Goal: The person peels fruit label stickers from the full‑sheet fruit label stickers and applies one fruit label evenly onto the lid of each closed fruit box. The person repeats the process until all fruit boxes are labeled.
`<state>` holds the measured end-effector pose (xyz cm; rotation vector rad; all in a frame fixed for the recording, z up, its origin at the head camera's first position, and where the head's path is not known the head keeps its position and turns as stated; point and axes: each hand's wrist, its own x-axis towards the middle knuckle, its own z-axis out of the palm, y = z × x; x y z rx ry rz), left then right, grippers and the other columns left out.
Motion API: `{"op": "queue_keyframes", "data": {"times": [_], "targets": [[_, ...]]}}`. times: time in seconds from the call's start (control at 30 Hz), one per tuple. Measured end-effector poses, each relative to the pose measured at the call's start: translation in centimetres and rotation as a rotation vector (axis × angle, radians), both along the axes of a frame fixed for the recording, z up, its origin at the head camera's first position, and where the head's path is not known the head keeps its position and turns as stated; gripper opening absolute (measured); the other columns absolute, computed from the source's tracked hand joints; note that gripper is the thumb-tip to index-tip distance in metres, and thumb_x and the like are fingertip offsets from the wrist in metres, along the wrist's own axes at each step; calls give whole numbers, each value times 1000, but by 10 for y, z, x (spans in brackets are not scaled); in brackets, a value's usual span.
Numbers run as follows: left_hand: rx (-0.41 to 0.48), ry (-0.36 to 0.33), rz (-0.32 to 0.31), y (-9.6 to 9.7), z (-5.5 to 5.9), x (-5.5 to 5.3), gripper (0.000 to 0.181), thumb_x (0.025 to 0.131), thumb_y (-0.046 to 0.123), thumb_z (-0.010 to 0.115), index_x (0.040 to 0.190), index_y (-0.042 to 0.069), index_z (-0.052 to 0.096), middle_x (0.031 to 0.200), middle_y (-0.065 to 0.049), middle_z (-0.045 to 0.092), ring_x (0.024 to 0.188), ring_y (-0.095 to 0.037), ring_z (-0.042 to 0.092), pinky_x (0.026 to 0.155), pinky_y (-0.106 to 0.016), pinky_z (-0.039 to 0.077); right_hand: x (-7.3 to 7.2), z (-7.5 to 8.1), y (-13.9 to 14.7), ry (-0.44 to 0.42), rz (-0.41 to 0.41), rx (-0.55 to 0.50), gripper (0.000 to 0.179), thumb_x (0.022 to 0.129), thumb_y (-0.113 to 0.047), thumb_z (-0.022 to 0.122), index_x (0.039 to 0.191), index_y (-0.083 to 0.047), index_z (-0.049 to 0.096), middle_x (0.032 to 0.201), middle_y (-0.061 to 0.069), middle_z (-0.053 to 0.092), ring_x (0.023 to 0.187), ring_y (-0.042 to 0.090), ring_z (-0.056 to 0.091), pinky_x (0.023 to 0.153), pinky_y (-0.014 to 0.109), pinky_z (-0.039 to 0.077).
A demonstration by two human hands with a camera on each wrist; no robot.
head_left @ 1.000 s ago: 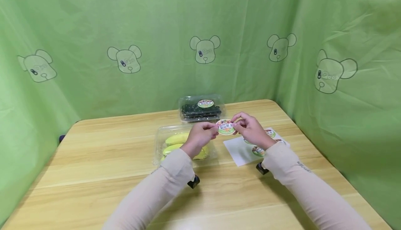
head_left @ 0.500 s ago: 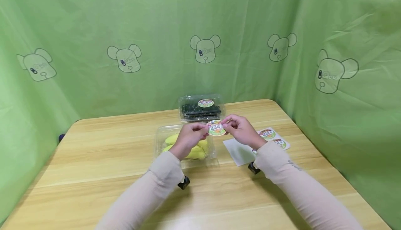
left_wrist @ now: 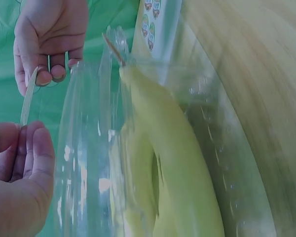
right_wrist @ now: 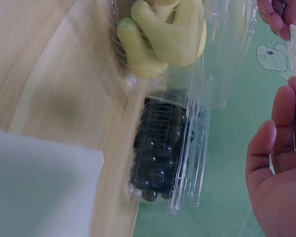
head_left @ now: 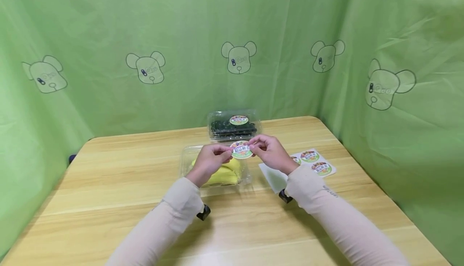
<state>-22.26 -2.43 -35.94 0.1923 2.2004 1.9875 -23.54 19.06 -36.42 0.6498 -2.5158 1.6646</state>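
Between both hands a round printed sticker (head_left: 241, 149) is stretched out above a clear plastic box (head_left: 187, 158). My left hand (head_left: 210, 160) pinches its left edge between thumb and fingers. The opposite edge is pinched by my right hand (head_left: 270, 152). In the left wrist view the sticker (left_wrist: 27, 101) appears edge-on, apart from the box lid. Yellow bananas (left_wrist: 175, 153) lie inside that closed box, partly hidden by my left hand in the head view.
Behind stands another clear box (head_left: 214, 121) of dark grapes (right_wrist: 158, 148), with a round sticker (head_left: 239, 120) on its lid. A white sheet (head_left: 274, 177) of several round stickers lies at right, partly under my right forearm. Green curtains (head_left: 174, 24) enclose the table (head_left: 119, 169).
Both hands have moved left together with the sticker, from beside the banana box to above its right part. More of the sticker sheet shows now.
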Motion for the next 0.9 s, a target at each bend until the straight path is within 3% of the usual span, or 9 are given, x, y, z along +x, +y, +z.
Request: {"op": "queue_keyframes", "data": {"times": [0.13, 0.27, 0.63, 0.9], "targets": [[5, 32, -10, -7, -2, -1, 14, 92, -2, 62, 102, -7, 69, 93, -13, 67, 83, -18, 63, 82, -31, 57, -4, -6, -5, 1, 5, -21, 16, 95, -2, 59, 107, 8, 61, 88, 16, 68, 76, 24, 65, 68, 29, 56], [-7, 46, -15, -13, -4, -1, 13, 92, -2, 61, 102, -7, 69, 95, -13, 67, 87, -23, 64, 82, -30, 57, -4, -8, -11, -4, 9, -42, 14, 94, -2, 61, 105, 6, 62, 85, 14, 68, 73, 17, 64, 67, 27, 55], [-60, 60, 23, -31, -7, -1, 13, 93, 1, 62, 102, -4, 70, 94, -13, 68, 92, -31, 64, 83, -33, 57, -8, -16, -33, 16, -4, -63, 11, 92, -1, 62, 102, 6, 64, 87, 13, 68, 68, 13, 60, 51, 22, 46], [-81, 98, 30, -41, -11, -1, 14, 93, 2, 62, 103, -4, 70, 94, -13, 68, 96, -39, 62, 88, -42, 55, -8, -20, -46, 37, -28, -94, 10, 91, 1, 62, 100, 5, 64, 76, 11, 65, 63, 24, 57, 46, 21, 43]]}}
